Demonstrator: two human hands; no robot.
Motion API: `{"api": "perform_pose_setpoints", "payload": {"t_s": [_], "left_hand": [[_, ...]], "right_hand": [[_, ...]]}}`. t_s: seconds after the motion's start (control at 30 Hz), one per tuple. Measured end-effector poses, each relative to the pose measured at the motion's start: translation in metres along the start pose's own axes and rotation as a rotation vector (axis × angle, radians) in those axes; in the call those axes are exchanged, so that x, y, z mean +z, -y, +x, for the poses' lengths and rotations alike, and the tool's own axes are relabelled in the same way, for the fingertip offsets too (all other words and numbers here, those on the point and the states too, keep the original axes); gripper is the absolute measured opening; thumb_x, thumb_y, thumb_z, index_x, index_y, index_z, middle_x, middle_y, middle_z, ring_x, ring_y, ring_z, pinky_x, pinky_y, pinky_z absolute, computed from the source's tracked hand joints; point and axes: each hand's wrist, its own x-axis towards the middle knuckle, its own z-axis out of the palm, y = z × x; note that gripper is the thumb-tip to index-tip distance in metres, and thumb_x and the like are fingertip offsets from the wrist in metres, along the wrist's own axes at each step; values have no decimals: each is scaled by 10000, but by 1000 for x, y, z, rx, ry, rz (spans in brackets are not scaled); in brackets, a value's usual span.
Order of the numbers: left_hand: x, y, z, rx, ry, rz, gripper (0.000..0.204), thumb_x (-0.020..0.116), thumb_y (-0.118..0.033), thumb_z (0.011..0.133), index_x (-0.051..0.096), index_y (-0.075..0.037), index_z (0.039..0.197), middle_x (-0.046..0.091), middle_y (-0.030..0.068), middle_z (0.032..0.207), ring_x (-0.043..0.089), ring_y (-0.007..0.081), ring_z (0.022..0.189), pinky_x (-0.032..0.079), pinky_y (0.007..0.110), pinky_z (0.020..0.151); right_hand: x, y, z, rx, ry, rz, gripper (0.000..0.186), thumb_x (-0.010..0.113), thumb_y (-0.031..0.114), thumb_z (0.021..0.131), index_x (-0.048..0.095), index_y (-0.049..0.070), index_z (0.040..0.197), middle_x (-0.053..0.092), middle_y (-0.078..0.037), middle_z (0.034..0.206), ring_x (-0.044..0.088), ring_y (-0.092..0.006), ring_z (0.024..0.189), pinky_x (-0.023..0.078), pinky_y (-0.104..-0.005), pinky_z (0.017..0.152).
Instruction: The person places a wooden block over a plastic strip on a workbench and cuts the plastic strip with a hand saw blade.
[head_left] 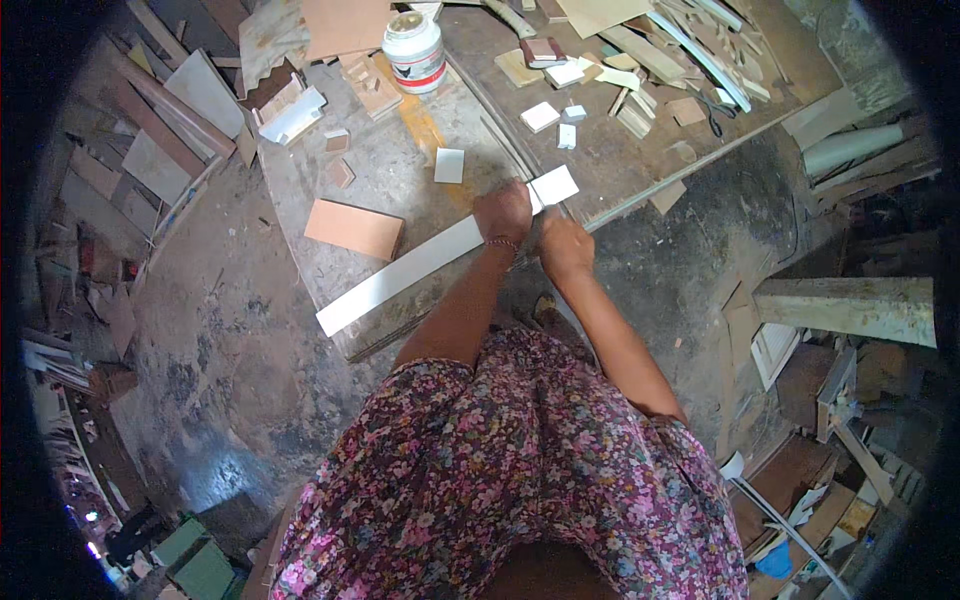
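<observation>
A long white strip lies slantwise along the near edge of the worktable. My left hand is closed over the strip near its right end and presses it against the table. Beyond my fingers, the strip's white end sticks out to the right. Close beside it, just off the table edge, my right hand is closed in a fist. What it grips is hidden; a dark shape shows between the two hands. A peach-coloured block rests on the table left of the strip, and a small white square piece lies beyond it.
A white tub with a red band stands at the back. Small white offcuts, black-handled scissors and a heap of thin wood strips cover the right part. Boards lean at the left; a beam juts in at right.
</observation>
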Motion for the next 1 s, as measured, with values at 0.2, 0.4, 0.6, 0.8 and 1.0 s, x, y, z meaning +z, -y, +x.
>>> {"api": "perform_pose_setpoints", "payload": {"t_s": [0.2, 0.4, 0.6, 0.8, 1.0], "left_hand": [[-1, -3, -1, -17, -35, -20, 396, 335, -273, 828, 618, -94, 617, 611, 118, 640, 602, 287, 599, 433, 417, 625], [4, -1, 1, -4, -67, 36, 370, 348, -262, 827, 613, -99, 627, 614, 112, 651, 604, 263, 613, 439, 412, 598], [8, 2, 2, 51, -37, 81, 367, 332, -261, 832, 620, -110, 661, 616, 125, 653, 612, 256, 609, 444, 400, 570], [3, 2, 0, 41, -66, 22, 378, 329, -257, 833, 606, -94, 634, 610, 137, 639, 606, 284, 588, 443, 404, 571], [-7, -3, -3, -13, -11, 9, 408, 318, -269, 838, 604, -64, 631, 603, 164, 645, 604, 309, 606, 443, 417, 593]], "right_hand": [[-5, -4, -10, 26, -10, 19, 174, 410, 99, 790, 487, 4, 914, 600, -209, 772, 598, -349, 749, 481, -431, 624], [-5, -1, -1, -21, 40, -21, 191, 373, 119, 816, 485, -2, 913, 599, -215, 793, 594, -360, 750, 477, -437, 630], [-14, 0, -12, 34, 27, 15, 185, 375, 101, 813, 485, -13, 909, 598, -215, 803, 599, -347, 754, 476, -433, 643], [-3, -1, 2, -3, 40, 13, 164, 397, 84, 795, 479, -7, 905, 593, -225, 799, 592, -366, 759, 465, -448, 647], [-7, -1, -6, 7, 0, 25, 170, 401, 85, 792, 486, -5, 908, 598, -214, 813, 594, -359, 768, 472, -431, 657]]}}
